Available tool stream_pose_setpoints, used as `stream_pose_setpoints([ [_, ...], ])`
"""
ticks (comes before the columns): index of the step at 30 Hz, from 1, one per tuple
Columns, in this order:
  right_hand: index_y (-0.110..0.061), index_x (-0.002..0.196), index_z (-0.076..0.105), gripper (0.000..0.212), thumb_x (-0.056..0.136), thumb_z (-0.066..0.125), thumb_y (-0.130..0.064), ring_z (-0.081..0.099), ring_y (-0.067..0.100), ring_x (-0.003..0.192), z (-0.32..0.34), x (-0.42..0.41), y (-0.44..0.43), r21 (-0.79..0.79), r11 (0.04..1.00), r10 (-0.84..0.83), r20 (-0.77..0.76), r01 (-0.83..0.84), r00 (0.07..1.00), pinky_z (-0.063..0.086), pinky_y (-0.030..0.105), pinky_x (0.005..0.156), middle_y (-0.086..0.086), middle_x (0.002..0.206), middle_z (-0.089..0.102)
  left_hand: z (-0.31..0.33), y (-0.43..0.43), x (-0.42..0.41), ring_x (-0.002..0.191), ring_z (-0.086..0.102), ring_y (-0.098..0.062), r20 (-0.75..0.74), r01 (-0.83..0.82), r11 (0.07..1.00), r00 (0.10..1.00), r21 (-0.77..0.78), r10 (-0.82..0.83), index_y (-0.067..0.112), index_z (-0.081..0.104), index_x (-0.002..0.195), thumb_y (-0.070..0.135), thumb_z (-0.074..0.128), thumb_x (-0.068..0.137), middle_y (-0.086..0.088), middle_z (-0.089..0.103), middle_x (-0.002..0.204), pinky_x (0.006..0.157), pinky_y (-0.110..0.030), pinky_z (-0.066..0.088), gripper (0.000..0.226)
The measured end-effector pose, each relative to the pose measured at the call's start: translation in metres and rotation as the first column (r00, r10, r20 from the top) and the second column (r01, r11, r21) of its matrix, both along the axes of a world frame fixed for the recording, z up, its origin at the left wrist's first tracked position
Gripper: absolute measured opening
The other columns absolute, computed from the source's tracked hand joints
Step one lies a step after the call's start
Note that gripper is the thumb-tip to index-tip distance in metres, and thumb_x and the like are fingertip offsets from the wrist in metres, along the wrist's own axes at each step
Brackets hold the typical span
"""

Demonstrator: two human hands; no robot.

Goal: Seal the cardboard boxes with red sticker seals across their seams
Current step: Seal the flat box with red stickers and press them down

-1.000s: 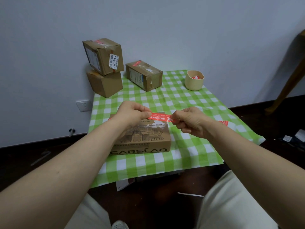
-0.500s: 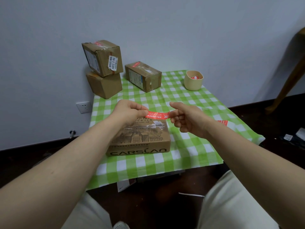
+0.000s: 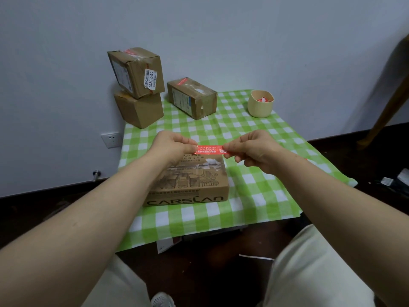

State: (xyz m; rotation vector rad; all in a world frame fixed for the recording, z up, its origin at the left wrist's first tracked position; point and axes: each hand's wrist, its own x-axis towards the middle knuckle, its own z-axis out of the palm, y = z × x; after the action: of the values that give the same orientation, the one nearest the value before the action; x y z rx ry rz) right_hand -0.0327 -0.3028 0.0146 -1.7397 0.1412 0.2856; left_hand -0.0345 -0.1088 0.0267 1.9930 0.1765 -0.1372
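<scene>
A red sticker seal (image 3: 209,150) is held stretched level between the two hands, just above the far end of the printed cardboard box (image 3: 190,180), which lies flat on the checked table (image 3: 265,196). One end is pinched by the left hand (image 3: 174,147) and the other by the right hand (image 3: 254,149), with the thumb and fingers of each closed on the strip. The seal appears not yet stuck down. Where the seam runs cannot be told, as that part of the lid is hidden by the hands. The strip is best lowered taut and square across the seam, with equal lengths left on either side. One end should be pressed first and the rest smoothed outward, so that no wrinkle is trapped
</scene>
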Motion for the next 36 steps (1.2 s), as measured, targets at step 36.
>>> stream_pose_setpoints([
  [36, 0.005, 0.079, 0.072, 0.018, 0.071, 0.080, -0.009, 0.053, 0.011, 0.047, -0.022, 0.025, 0.021, -0.407, 0.913, -0.006, -0.105, -0.038, 0.994, 0.038, 0.022, 0.043, 0.009, 0.064, 0.068, -0.033, -0.008, 0.024, 0.083, 0.064, -0.021, -0.117, 0.002, 0.944, 0.992, 0.330, 0.038, 0.013, 0.074, 0.080, 0.029, 0.084, 0.066, -0.004, 0.070, 0.084, 0.081, -0.034, 0.053, 0.023],
])
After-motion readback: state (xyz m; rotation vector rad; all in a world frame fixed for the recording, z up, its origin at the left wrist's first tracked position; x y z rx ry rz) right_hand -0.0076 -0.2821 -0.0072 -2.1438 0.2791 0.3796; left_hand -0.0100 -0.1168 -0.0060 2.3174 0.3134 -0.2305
